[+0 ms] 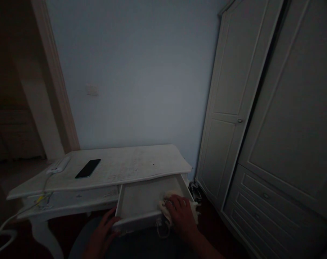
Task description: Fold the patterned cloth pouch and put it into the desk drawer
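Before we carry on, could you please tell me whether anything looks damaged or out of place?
The desk's white top looks worn, with greyish smudges and two small dark spots. A cable hangs untidily over its front edge at the left. The open drawer, where the right hand holds a cloth, shows no visible spill.

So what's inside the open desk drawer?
Pale bottom panel visible; the right hand holds a light cloth at the near right corner. Whatever lies beneath the cloth and hand is covered, can't tell.
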The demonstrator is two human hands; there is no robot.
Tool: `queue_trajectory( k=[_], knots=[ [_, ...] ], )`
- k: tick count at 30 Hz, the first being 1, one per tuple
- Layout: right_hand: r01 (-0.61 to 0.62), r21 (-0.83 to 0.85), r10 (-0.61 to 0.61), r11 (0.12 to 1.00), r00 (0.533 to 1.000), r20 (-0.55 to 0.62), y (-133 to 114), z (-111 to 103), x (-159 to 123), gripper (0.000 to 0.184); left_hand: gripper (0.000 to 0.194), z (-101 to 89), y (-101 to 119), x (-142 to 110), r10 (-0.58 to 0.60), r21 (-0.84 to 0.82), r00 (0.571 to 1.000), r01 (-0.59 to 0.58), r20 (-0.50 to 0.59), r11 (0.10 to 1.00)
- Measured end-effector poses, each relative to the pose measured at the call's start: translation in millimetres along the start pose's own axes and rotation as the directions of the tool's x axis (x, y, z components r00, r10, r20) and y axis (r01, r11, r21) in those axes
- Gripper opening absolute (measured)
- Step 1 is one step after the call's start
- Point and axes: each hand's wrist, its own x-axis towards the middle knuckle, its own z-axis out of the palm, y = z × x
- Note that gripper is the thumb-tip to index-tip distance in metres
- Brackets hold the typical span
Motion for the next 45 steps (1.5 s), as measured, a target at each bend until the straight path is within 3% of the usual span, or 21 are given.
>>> queue_trajectory(
  k=[8,15,20,23,26,29,31,35,39,42,45],
  knots=[
    [0.068,0.022,-0.069,0.997,0.997,0.039,10.2,-2.1,3.5,0.035,0.026,6.4,-6.4,-1.7,0.022,-0.102,1.0,-0.023,-0.008,0.994],
    [0.088,-0.076,-0.088,0.993,0.996,0.0,58.3,-11.5,-21.0,0.037,0.032,-1.3,-0.3,2.6,0.029,-0.122,1.0,-0.028,0.006,0.992],
    [0.212,-0.104,-0.219,0.972,0.974,-0.059,84.8,-32.5,-48.1,0.036,0.027,-4.7,2.8,2.8,0.026,-0.084,1.0,-0.025,0.016,0.996],
    [0.169,-0.089,-0.178,0.982,0.977,-0.114,73.7,-24.1,-55.2,0.033,0.026,-5.1,3.5,3.1,0.003,-0.095,0.999,0.002,0.047,0.996],
    [0.114,-0.05,-0.123,0.992,0.966,-0.226,44.4,3.2,-57.4,0.022,0.028,-2.8,1.3,1.3,-0.012,-0.138,0.999,0.018,0.042,0.99],
    [0.153,-0.027,-0.155,0.988,0.95,-0.271,16.5,31.6,-60.3,0.011,0.028,-0.5,-1.6,-0.9,-0.007,-0.157,0.999,0.014,0.047,0.988],
    [0.204,-0.021,-0.202,0.979,0.943,-0.264,11.0,42.4,-66.3,0.008,0.028,-0.9,-1.8,-1.1,-0.01,-0.16,0.998,0.019,0.057,0.987],
    [0.269,-0.045,-0.272,0.962,0.949,-0.16,41.5,36.2,-91.6,0.008,0.029,-5.0,1.3,1.3,-0.021,-0.147,0.998,0.03,0.062,0.989],
    [0.17,-0.009,-0.171,0.985,0.984,-0.045,79.6,10.3,-107.4,0.015,0.031,-6.3,3.1,2.5,-0.012,-0.129,0.998,0.019,0.054,0.991],
    [0.017,0.051,-0.016,0.999,1.0,-0.023,73.0,3.7,-96.8,0.022,0.031,-5.3,3.0,1.2,-0.004,-0.135,0.999,0.009,0.034,0.991],
    [-0.046,0.047,0.05,0.998,0.994,-0.098,41.9,16.3,-80.1,0.014,0.032,-6.7,3.6,-0.3,-0.013,-0.128,1.0,0.014,0.015,0.992]
  ],
)
